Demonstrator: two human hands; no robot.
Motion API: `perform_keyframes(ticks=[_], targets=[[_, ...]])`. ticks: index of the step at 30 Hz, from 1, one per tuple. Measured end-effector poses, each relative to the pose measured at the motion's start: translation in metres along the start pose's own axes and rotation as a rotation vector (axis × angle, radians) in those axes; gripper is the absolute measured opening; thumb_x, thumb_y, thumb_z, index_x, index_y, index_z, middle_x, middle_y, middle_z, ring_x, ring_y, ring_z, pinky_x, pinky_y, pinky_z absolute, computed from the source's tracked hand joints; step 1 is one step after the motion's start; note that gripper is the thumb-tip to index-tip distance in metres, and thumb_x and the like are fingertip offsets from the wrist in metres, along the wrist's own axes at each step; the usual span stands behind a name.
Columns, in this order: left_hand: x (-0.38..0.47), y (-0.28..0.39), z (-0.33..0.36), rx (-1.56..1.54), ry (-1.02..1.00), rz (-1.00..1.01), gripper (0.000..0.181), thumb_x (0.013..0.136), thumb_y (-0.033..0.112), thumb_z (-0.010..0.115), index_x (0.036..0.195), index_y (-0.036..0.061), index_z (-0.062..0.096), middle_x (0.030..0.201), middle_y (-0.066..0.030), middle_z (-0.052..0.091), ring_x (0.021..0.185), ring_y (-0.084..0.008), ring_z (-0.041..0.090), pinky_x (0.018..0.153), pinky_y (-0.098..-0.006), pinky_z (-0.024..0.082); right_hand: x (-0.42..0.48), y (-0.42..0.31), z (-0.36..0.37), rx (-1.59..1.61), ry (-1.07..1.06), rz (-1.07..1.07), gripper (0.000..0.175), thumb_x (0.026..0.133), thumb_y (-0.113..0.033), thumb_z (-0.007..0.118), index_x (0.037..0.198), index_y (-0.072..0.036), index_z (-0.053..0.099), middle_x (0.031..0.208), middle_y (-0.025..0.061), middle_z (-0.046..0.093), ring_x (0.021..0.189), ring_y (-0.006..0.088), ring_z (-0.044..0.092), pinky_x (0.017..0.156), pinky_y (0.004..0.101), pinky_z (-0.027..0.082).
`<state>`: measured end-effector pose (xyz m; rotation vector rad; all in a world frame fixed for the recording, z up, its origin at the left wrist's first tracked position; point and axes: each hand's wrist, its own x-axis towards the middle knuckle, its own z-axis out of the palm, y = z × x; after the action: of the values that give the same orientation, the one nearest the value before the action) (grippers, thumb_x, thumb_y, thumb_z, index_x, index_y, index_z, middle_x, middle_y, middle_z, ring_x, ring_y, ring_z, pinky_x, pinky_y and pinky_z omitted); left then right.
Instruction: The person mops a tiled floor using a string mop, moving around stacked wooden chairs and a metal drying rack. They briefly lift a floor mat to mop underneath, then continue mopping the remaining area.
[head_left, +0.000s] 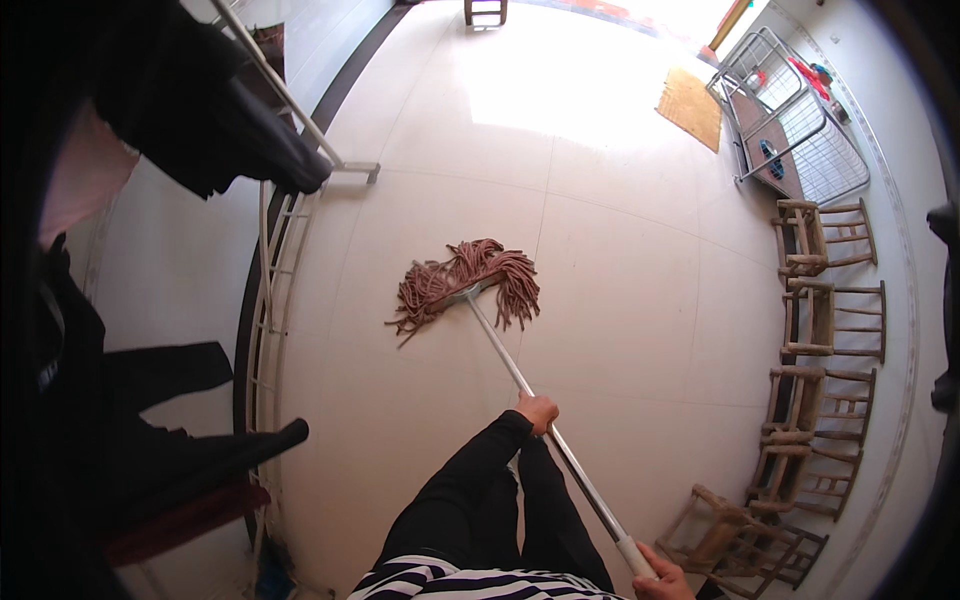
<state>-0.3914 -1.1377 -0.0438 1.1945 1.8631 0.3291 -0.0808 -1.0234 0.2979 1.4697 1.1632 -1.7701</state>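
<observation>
A string mop with reddish-brown strands (480, 274) rests on the pale tiled floor ahead of me, its strands fanned out to both sides. Its metal handle (589, 480) slants from the mop head down to the lower right. My left hand (538, 414) is wrapped around the middle of this handle, in front of my legs. At the bottom edge of the view, my right hand (661, 576) grips the light-coloured end sleeve (636, 556); part of that hand is cut off by the frame.
Wooden chairs (810, 319) line the right wall, with a tilted one (712, 529) nearest me. Beyond them are a metal-framed rack (802, 127) and a cardboard sheet (688, 109). Dark clothes (217, 112) hang at left over a metal rack (281, 277). A stool (486, 11) stands far ahead.
</observation>
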Motion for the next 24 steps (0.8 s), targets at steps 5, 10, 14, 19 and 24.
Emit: perform_keyframes(ticks=[5,10,14,19,24], targets=[[-0.003,-0.026,-0.031,-0.206,0.72,-0.229,0.022,0.067,0.004,0.065,0.088,0.0101,0.061,0.099,-0.015,0.056,0.104,-0.0329,0.052,0.081,-0.0492,0.042,0.012,-0.074,0.045,0.179,-0.009,0.048,0.055,0.089,-0.006,0.054,0.141,-0.009,0.037,0.064,-0.0029,0.044,0.045,0.0054,0.037,0.04,0.0201,0.031],[0.011,-0.061,-0.065,-1.33,0.497,-0.534,0.041,0.078,0.012,0.064,0.114,0.0019,0.046,0.085,-0.0182,0.06,0.078,-0.0369,0.06,0.077,-0.0419,0.048,0.016,-0.142,0.069,0.216,-0.037,0.019,0.056,0.089,-0.006,0.054,0.141,-0.009,0.037,0.063,-0.0031,0.043,0.045,0.0052,0.035,0.039,0.0198,0.029],[0.019,-0.087,-0.106,-1.392,0.25,-0.311,0.022,0.079,0.007,0.069,0.092,-0.0009,0.054,0.079,-0.0084,0.061,0.071,-0.0189,0.064,0.057,-0.0312,0.051,0.027,-0.176,0.091,0.301,-0.12,-0.024,0.057,0.088,-0.008,0.057,0.142,-0.009,0.038,0.068,-0.0046,0.049,0.048,0.0038,0.038,0.043,0.0184,0.031],[0.032,-0.117,-0.159,-1.423,0.164,-0.341,0.017,0.074,0.008,0.073,0.08,-0.0001,0.06,0.069,-0.0046,0.061,0.06,-0.0162,0.062,0.053,-0.0274,0.048,0.049,-0.208,0.13,0.261,-0.045,-0.067,0.06,0.088,-0.011,0.059,0.143,-0.008,0.036,0.089,-0.0031,0.061,0.066,0.0096,0.054,0.055,0.0275,0.045],[0.057,-0.191,-0.232,-1.389,0.051,-0.294,0.008,0.077,0.002,0.068,0.081,-0.0007,0.062,0.071,-0.01,0.065,0.062,-0.0209,0.065,0.06,-0.033,0.054,0.076,-0.275,0.183,0.524,-0.151,0.009,0.068,0.086,-0.005,0.062,0.146,-0.015,0.031,0.069,-0.0046,0.041,0.052,0.0049,0.036,0.047,0.0193,0.031]])
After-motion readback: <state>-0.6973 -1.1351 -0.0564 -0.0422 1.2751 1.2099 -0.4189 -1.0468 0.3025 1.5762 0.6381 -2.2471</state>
